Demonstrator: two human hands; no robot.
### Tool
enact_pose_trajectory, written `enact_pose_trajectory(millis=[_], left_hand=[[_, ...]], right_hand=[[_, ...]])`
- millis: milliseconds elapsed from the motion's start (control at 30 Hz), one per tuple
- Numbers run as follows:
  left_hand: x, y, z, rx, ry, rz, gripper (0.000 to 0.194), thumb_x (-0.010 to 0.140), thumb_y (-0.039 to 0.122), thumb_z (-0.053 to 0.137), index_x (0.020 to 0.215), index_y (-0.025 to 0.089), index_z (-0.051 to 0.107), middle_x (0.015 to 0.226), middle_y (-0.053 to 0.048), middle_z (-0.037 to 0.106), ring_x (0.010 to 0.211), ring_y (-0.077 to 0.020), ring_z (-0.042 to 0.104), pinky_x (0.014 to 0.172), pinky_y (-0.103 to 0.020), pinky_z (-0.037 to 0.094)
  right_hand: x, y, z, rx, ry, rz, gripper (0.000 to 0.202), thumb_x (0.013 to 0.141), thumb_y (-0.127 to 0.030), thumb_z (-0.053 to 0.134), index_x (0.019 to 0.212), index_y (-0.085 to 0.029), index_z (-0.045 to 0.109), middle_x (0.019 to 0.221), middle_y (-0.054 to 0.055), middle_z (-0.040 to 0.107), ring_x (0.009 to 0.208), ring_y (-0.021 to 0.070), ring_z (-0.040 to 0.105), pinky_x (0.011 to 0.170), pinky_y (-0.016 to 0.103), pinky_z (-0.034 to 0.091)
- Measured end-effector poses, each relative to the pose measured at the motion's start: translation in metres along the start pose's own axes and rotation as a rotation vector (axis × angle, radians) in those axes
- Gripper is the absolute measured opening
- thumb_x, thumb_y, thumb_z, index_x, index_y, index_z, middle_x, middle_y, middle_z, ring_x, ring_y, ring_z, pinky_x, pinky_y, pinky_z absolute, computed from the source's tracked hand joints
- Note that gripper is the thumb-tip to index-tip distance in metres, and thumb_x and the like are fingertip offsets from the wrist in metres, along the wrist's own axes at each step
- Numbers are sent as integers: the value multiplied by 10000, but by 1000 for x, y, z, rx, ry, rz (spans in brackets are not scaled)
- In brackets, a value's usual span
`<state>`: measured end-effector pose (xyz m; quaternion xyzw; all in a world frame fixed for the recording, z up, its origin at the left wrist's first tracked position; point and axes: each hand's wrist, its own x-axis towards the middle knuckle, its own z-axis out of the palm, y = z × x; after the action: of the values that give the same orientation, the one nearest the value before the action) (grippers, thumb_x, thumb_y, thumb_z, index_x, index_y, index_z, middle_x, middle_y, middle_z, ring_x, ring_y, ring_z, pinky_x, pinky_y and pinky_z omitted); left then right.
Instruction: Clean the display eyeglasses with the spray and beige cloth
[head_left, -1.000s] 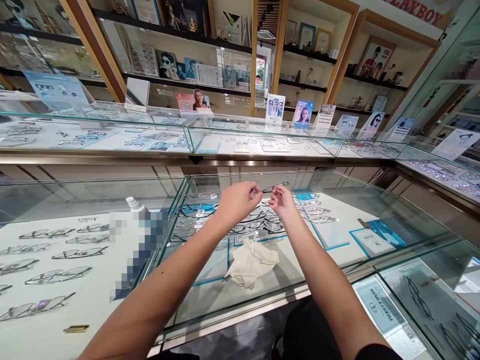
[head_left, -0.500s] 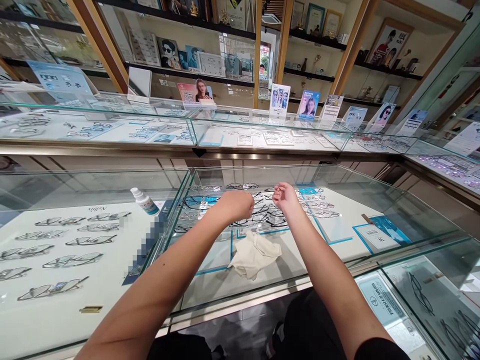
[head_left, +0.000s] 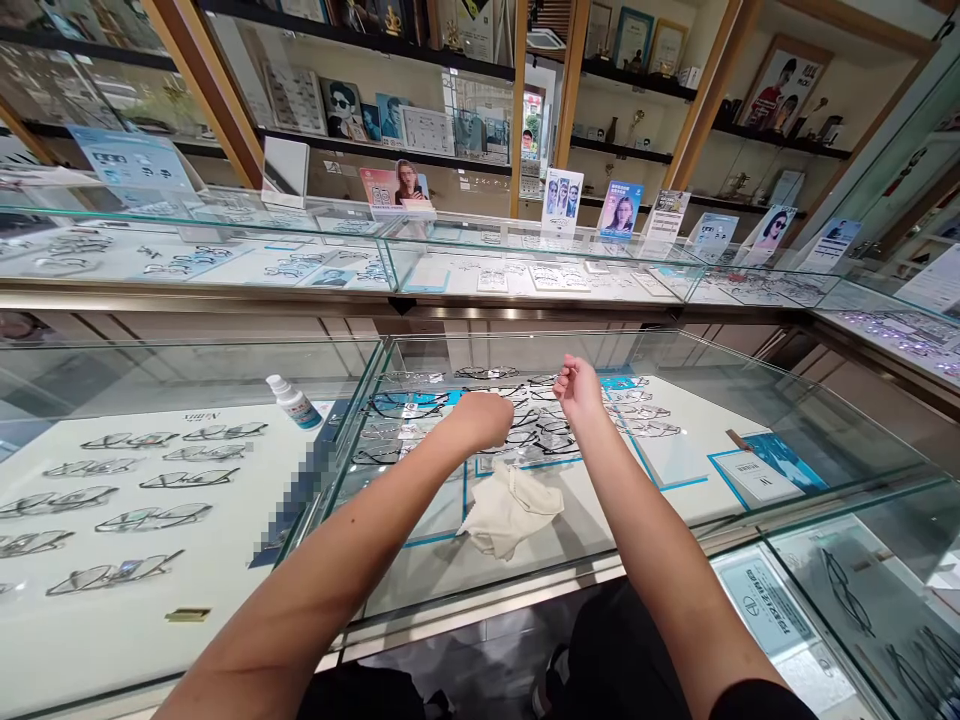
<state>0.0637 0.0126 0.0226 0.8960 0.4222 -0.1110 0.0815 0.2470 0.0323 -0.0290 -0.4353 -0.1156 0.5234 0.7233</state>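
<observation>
My left hand is closed over the glass display counter, its back to me and its fingertips hidden. To its right, my right hand is raised palm-inward with the fingers curled together. Anything held in either hand is too small or hidden to make out against the dark frames behind. Several rows of eyeglasses show around and beneath the hands. A crumpled cream cloth rests on the glass nearer to me, between my forearms, touching neither hand.
A white spray bottle stands at the left, beside rows of eyeglasses. A metal-edged display case runs across behind, with upright cards on top. Another glass case is at the lower right.
My right hand has risen slightly and moved a little to the right. My left hand has shifted slightly right and stays closed. The cloth lies where it was.
</observation>
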Motion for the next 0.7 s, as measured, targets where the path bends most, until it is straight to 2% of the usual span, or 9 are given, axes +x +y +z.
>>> enact_pose_trajectory(millis=[100,200,300,400,500,600,700], left_hand=[[-14,-8,-14,-45,8,25,86,702,126,693,681,201,730,818,-110,757,786,-272,679,679,-325,428],[-36,-24,-35,-173,56,78,86,729,215,679,683,241,747,716,-40,718,665,-206,617,623,-300,373],[-60,-38,-59,-373,165,200,131,788,316,669,763,257,784,798,-19,737,719,-186,638,645,-285,409],[-79,-44,-76,-636,369,298,205,846,426,696,800,244,777,902,-34,755,865,-209,672,767,-298,484],[-89,-42,-83,-912,563,304,270,846,484,752,787,221,745,910,-58,757,880,-221,679,811,-339,520],[-96,-38,-85,-1097,691,286,296,810,494,812,783,212,728,921,-63,766,887,-221,690,832,-360,541],[-101,-40,-85,-1186,755,306,286,807,485,831,799,217,731,921,-58,775,914,-220,703,888,-379,556]], right_hand=[[-3,-2,1,-2,6,-71,286,706,-182,684,970,-236,589,644,-94,523,501,63,462,448,180,358],[-6,-2,4,-15,-12,-132,366,655,-166,716,1002,-231,619,697,-68,612,582,80,579,521,186,450],[-11,-1,6,-36,-49,-171,387,617,-152,742,980,-225,629,720,-51,654,646,103,631,585,208,508],[-16,0,8,-76,-106,-214,400,601,-172,769,973,-219,632,708,-56,652,665,112,630,630,230,525],[-23,1,11,-134,-190,-259,402,592,-218,793,957,-219,627,714,-67,646,659,110,613,664,251,517],[-31,2,21,-213,-297,-343,345,630,-297,806,908,-225,615,684,-77,616,639,103,571,685,255,491],[-47,-8,41,-302,-420,-416,312,685,-388,817,865,-239,609,599,-89,532,581,104,480,635,253,447]])
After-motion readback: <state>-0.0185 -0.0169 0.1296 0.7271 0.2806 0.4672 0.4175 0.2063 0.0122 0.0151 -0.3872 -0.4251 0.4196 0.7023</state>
